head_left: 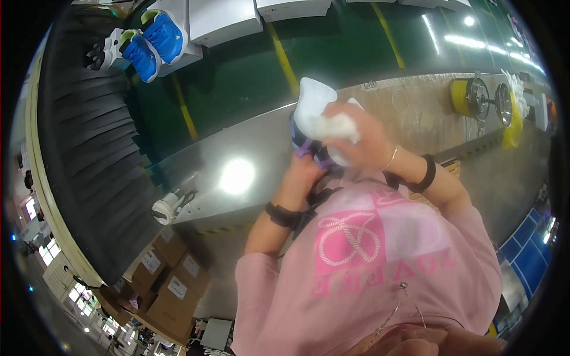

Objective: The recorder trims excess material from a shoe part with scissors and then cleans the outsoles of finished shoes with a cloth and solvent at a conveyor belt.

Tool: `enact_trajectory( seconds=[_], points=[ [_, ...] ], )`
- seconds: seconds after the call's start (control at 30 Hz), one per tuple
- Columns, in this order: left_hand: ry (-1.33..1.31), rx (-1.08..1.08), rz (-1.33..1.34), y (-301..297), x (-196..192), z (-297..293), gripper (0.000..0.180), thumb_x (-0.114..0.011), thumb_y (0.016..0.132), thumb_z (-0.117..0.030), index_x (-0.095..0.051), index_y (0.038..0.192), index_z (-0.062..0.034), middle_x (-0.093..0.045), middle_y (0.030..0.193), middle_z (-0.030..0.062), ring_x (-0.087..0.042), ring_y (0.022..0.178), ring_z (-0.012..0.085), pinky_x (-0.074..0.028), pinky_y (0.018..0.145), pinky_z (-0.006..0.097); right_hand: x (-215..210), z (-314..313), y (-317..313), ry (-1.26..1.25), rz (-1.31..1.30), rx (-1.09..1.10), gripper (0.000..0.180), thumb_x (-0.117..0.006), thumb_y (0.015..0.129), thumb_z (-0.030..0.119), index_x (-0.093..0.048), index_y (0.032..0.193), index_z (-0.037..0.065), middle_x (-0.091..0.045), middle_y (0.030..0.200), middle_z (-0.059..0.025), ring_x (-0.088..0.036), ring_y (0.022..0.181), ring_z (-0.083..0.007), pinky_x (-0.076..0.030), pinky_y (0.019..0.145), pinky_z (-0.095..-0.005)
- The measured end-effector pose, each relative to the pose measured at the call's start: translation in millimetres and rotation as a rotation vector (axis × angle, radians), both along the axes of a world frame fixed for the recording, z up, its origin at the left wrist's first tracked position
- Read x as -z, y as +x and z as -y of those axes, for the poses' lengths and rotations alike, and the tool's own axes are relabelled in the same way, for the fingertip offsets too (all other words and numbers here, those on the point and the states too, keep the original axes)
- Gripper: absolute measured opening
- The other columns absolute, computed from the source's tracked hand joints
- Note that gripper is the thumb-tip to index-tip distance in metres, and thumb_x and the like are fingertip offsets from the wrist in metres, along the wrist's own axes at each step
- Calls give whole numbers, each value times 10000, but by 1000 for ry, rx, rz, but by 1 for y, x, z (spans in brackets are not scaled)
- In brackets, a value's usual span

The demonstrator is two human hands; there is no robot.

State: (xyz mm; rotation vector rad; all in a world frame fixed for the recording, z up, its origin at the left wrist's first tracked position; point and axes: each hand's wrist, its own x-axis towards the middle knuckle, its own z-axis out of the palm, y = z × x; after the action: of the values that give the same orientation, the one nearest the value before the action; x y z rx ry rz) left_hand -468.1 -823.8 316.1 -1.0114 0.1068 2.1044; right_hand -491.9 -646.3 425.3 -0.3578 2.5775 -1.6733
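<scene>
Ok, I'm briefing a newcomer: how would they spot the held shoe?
Find the green surface, then the metal bench beside it. There the left hand grips the shoe and the right hand holds a white wad over it. Purple trim sets it apart from the blue pair, upper left.

Shoes (164,38), green belt (231,74) and cartons (189,295) show a factory.

Left hand (307,168) and right hand (364,142) are sitting close together
The left is gripping, nearer; the right is holding its fingers curled, slightly farther.
</scene>
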Motion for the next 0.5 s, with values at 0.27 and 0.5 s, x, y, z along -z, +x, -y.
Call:
enact_trajectory(
  seconds=[0.27, 0.5],
  points=[
    [-51, 97, -178, 28, 20, 20, 439, -487, 1013, -304, -471, 1389, -78, -542, 1364, 112, -541, 1233, 275, -460, 1028, 486, 42, -8, 17, 4, 273, 37, 424, -759, 801, 163, -580, 1176, 79, -648, 1106, -143, -651, 981, -295, -519, 840, -370],
    [-447, 451, -695, 26, 21, 37, 445, -462, 1019, -241, -441, 1418, -45, -519, 1400, 122, -518, 1251, 244, -429, 1066, 387, 89, -5, 9, 11, 265, 19, 465, -749, 822, 193, -551, 1221, 60, -626, 1147, -171, -636, 1017, -335, -513, 871, -383]
  ],
)
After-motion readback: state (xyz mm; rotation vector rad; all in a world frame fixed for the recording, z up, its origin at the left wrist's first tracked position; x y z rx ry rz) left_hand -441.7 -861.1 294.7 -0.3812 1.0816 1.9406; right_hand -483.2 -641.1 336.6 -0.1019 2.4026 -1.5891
